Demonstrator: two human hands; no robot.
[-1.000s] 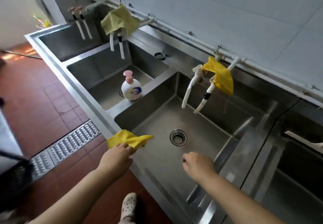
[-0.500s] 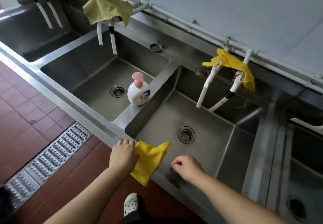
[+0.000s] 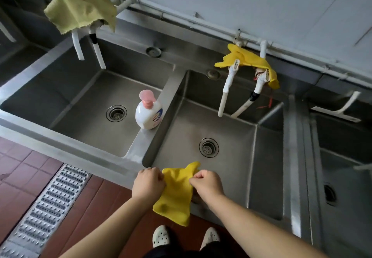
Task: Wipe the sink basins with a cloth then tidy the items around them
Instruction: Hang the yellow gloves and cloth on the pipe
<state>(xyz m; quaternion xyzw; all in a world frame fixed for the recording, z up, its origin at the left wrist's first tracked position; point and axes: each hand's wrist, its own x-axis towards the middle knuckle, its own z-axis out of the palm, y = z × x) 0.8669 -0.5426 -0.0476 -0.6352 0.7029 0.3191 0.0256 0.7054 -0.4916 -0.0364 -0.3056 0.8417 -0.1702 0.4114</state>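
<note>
A bright yellow cloth (image 3: 177, 193) hangs over the front rim of the middle steel basin (image 3: 227, 177). My left hand (image 3: 148, 183) grips its left top edge and my right hand (image 3: 207, 184) grips its right top edge, so the cloth is stretched between them. The basin's drain (image 3: 208, 147) lies just beyond the cloth. A white soap bottle with a pink pump (image 3: 148, 112) stands on the divider between the middle basin and the left basin (image 3: 80, 116).
A pale green cloth (image 3: 80, 10) drapes over the left taps and a yellow cloth (image 3: 249, 62) over the middle taps. A further basin (image 3: 342, 173) lies to the right. Red floor tiles and a metal drain grate (image 3: 50, 203) run along the front.
My right hand has come in and taken hold of the cloth, which only the left held before. The view has swung down and right, closer over the middle basin.
</note>
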